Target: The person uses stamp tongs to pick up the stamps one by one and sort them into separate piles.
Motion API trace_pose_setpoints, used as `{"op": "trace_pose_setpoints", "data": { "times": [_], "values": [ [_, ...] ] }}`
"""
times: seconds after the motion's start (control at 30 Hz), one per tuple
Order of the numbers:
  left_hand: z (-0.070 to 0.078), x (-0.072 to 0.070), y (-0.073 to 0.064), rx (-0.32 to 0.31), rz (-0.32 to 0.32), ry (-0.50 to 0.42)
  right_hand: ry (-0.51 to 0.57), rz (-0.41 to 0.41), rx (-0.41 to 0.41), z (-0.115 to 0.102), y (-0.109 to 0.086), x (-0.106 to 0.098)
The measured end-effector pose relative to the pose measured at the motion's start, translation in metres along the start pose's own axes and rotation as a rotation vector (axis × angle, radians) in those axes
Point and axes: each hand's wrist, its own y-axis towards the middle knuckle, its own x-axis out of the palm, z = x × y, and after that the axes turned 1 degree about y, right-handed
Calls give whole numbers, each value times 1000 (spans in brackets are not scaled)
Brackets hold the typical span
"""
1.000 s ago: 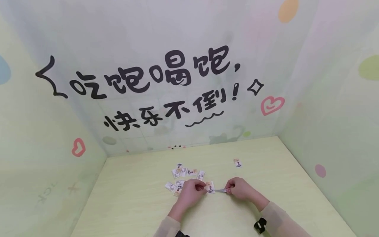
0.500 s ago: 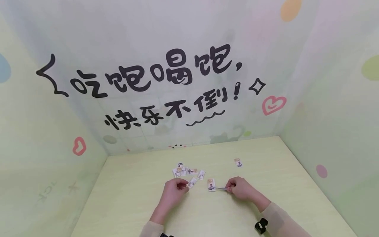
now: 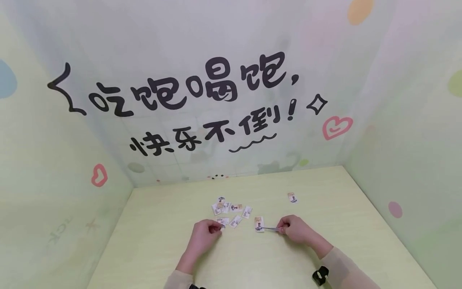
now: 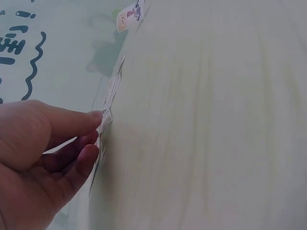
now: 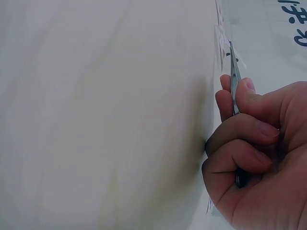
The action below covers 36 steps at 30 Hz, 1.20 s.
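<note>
My right hand (image 3: 294, 229) grips slim silver tweezers (image 5: 235, 76), seen along their length in the right wrist view. Their tips meet a small printed paper card (image 3: 259, 224), which lies right of the card cluster. My left hand (image 3: 205, 237) is at the cluster's near left edge, beside a pale printed card (image 3: 222, 221). In the left wrist view, its thumb (image 4: 76, 121) and bent fingers (image 4: 79, 165) come up to the edge of the cards (image 4: 112, 91). Whether they pinch one is unclear. Part of the cluster is hidden behind this hand.
More cards lie around the cluster, including a tilted card (image 3: 236, 221) and another (image 3: 247, 212). One separate card (image 3: 292, 197) lies farther back to the right. Printed walls border the pale wooden table (image 3: 162, 208) at the back and sides.
My left hand has moved left from the tweezed card, past the tilted card, to the cluster's left edge. My right hand and tweezers have stayed almost still. The head view has shifted slightly.
</note>
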Motion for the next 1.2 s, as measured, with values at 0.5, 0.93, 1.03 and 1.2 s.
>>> {"op": "trace_pose_setpoints", "data": {
  "times": [0.5,0.93,1.03,1.2],
  "values": [
    [4,4,3,-18,-11,101,23,-11,-26,2,-2,-1],
    [2,1,3,-117,-67,6,12,34,-38,7,-7,-13],
    [1,-1,3,-118,-70,6,0,54,-39,11,-6,-24],
    [0,-4,5,-107,-76,2,-41,96,-28,21,-5,-47]
  ]
}}
